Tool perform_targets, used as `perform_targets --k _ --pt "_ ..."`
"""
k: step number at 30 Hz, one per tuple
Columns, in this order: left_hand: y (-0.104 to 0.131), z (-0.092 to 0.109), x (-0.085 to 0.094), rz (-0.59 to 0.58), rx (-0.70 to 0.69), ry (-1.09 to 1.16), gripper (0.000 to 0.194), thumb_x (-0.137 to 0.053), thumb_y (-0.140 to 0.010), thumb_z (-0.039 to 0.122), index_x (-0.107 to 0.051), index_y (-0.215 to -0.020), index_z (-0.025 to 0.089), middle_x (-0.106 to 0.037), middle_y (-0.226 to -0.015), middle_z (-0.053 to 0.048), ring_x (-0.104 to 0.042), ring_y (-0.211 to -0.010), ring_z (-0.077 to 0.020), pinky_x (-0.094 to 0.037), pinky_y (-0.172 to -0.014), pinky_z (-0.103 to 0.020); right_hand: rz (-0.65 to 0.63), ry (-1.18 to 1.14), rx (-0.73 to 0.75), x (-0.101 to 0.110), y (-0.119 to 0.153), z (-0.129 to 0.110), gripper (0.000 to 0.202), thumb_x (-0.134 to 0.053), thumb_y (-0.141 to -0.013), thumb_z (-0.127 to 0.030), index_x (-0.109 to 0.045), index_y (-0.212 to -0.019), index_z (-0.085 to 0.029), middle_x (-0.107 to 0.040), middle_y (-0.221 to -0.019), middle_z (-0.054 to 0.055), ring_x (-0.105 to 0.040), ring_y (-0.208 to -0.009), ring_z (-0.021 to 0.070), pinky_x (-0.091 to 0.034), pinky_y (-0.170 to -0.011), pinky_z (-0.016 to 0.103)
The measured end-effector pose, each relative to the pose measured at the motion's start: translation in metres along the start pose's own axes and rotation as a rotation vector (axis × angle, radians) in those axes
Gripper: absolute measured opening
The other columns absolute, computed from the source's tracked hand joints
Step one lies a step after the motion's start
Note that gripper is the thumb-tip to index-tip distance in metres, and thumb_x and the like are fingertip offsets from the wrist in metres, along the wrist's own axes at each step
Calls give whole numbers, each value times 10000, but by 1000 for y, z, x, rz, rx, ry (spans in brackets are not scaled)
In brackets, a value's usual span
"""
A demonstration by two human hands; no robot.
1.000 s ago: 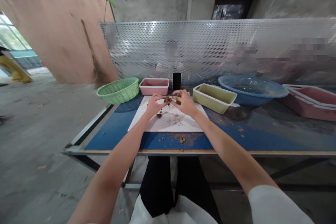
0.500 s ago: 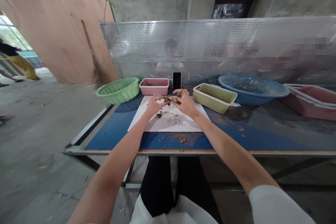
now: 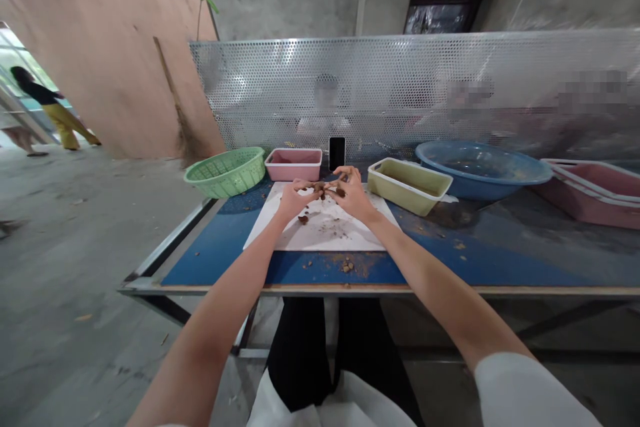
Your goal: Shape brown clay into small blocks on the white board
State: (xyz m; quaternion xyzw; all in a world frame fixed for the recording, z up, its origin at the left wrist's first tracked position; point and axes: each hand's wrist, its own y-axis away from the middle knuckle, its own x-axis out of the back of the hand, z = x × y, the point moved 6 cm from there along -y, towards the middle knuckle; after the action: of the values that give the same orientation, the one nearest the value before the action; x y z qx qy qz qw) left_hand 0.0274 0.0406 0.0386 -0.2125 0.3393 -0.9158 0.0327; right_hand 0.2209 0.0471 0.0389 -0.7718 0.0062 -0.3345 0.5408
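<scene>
My left hand (image 3: 296, 199) is closed, with thumb and fingers pinching a small brown, earthy-looking lump (image 3: 320, 187) above the white board (image 3: 325, 240). From the other side my right hand (image 3: 356, 197) meets it, its fingertips on the same lump. A darker brown piece (image 3: 341, 193) shows against the right hand's fingers. Below the hands, a loose brown chunk (image 3: 303, 219) and scattered crumbs lie on the board. Fingers partly hide the lump, and its exact kind is too small to make out.
Behind the board stand a green basket (image 3: 227, 173), a pink tub (image 3: 294, 172) and an upright phone (image 3: 337, 155). To the right are a yellow-green tub (image 3: 410, 195), a blue basin (image 3: 480, 180) and red-pink tubs (image 3: 590, 203). Brown bits (image 3: 347, 267) lie near the table's front edge.
My hands stay in nearly the same place, with the right fingers shifted slightly and the darker piece showing more. In the left background, a person has moved to the right.
</scene>
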Motion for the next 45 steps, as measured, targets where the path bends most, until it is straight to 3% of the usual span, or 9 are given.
perform_targets --k 7,15,21,27,30,40,45 --pt "2 1 -1 5 57 72 188 -829 -792 382 -838 -870 211 -794 -917 -63 -637 -901 -242 -490 -848 -368 8 -15 -52 1 0 -2 311 -667 -1005 -424 -726 -1267 -268 -536 -1323 129 -527 -1169 312 -414 -1100 557" --pt "1 -3 -2 -2 68 107 223 -846 -782 424 -849 -873 220 -803 -917 -63 -649 -918 -245 -494 -859 -366 23 10 -88 -3 0 1 232 -669 -1009 -423 -782 -1044 -223 -537 -1256 132 -539 -1123 300 -403 -1100 552" --pt "1 -4 0 5 81 93 208 -844 -791 406 -848 -885 221 -803 -930 -52 -662 -925 -240 -509 -847 -362 26 -20 -101 -2 1 -1 273 -644 -1019 -415 -771 -1205 -261 -524 -1295 136 -528 -1151 311 -419 -1109 578" --pt "2 -3 0 7 85 74 269 -842 -783 470 -838 -864 213 -799 -907 -54 -665 -910 -244 -522 -830 -366 60 -17 -92 -2 0 -1 199 -684 -996 -407 -787 -1028 -240 -523 -1268 135 -529 -1129 301 -437 -1096 555" --pt "2 -3 0 -2 82 77 244 -834 -798 450 -839 -866 216 -803 -923 -57 -665 -918 -243 -519 -845 -366 76 -20 -69 0 0 -3 201 -693 -988 -389 -761 -1080 -224 -510 -1237 136 -526 -1153 299 -442 -1096 519" --pt "0 -5 -3 -61 -67 -86 210 -828 -812 381 -851 -966 240 -813 -933 -68 -636 -944 -264 -508 -903 -409 -110 -34 -12 1 2 -18 320 -537 -1036 -314 -732 -1286 -278 -536 -1328 119 -503 -1195 305 -371 -1113 551" --pt "0 -7 -4 -58 -74 -119 191 -860 -778 333 -856 -949 248 -814 -923 -70 -635 -973 -279 -515 -898 -410 -163 -14 33 1 3 -25 283 -545 -1029 -294 -784 -1178 -278 -563 -1349 104 -487 -1192 301 -408 -1055 523"
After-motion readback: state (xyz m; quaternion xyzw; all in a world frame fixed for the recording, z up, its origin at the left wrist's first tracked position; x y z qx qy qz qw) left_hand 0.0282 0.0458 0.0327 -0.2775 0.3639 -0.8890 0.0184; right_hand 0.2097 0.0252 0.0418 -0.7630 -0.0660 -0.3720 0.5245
